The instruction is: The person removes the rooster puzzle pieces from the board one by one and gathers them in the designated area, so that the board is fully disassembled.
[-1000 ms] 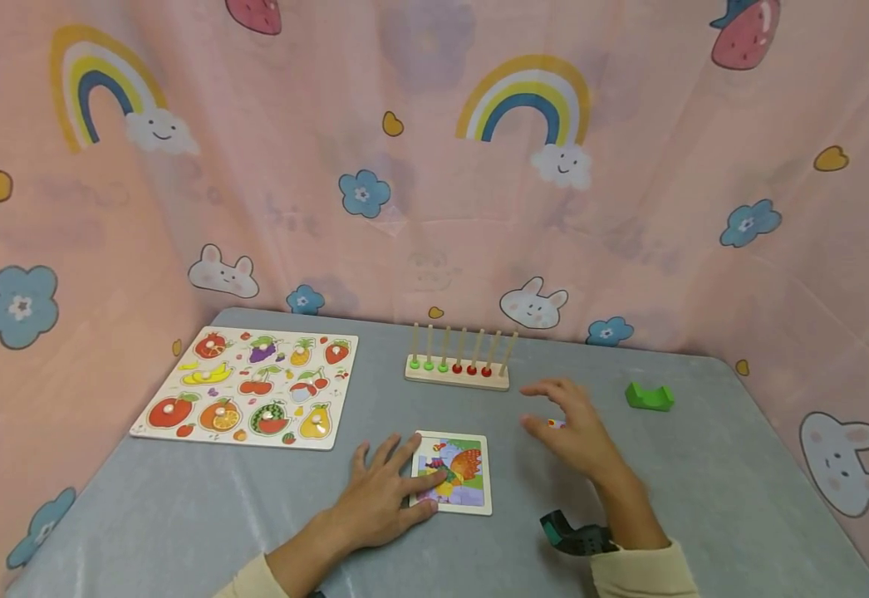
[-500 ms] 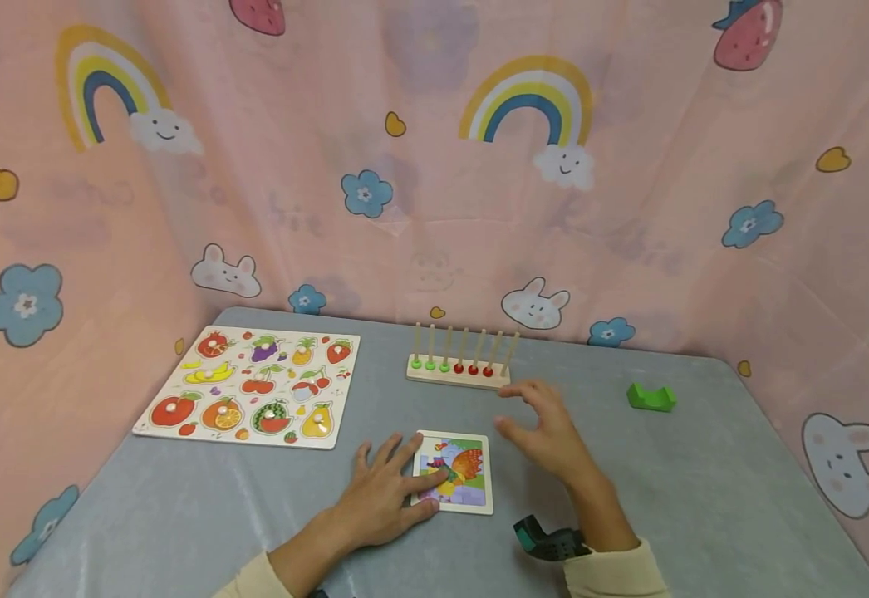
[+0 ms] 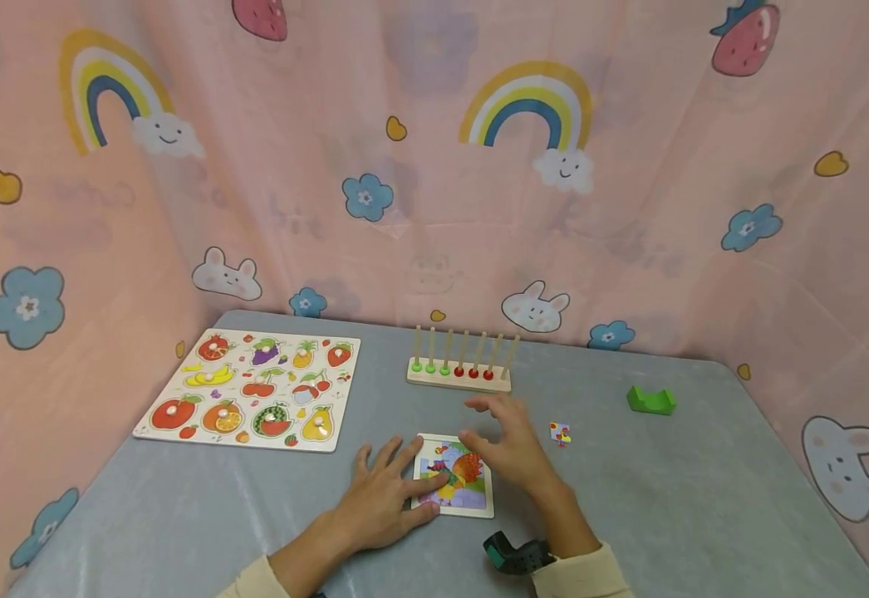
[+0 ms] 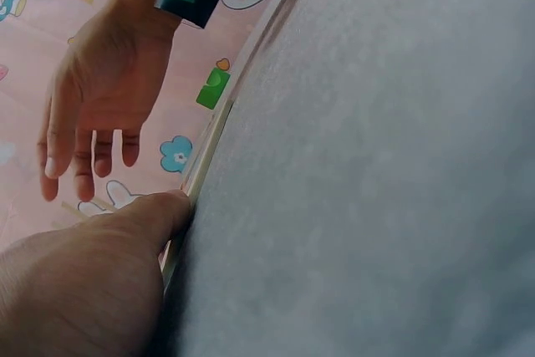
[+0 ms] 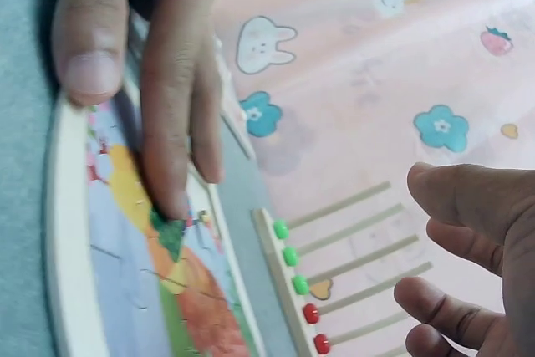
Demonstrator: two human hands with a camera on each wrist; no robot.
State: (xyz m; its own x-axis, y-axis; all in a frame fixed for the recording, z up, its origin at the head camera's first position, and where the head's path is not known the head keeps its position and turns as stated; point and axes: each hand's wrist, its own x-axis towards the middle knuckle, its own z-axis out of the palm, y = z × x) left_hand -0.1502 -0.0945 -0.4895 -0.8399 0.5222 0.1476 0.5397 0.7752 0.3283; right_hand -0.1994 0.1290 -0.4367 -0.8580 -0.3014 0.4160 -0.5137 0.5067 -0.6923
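Note:
A small framed jigsaw puzzle (image 3: 470,499) with an orange-winged picture lies on the table. My left hand (image 3: 377,497) rests at its left side, fingers spread; the index fingertip touches the picture and the thumb (image 5: 92,68) presses the frame's near edge. My right hand (image 3: 511,444) hovers over the puzzle's upper right edge, thumb and fingers apart. Nothing shows between its fingers (image 4: 84,165) in the left wrist view. A loose puzzle piece (image 3: 560,433), red, yellow and white, lies on the table to the right of that hand.
At the left lies a fruit knob-puzzle board (image 3: 236,399). A wooden peg rack (image 3: 459,379) with green and red beads stands behind the jigsaw. Farther right sits a green notched block (image 3: 651,400). A pink patterned curtain (image 3: 434,241) hangs along the table's back edge.
My right hand has moved left from above the loose piece to the jigsaw's edge, leaving the piece in plain sight. The left hand has stayed in place on the puzzle.

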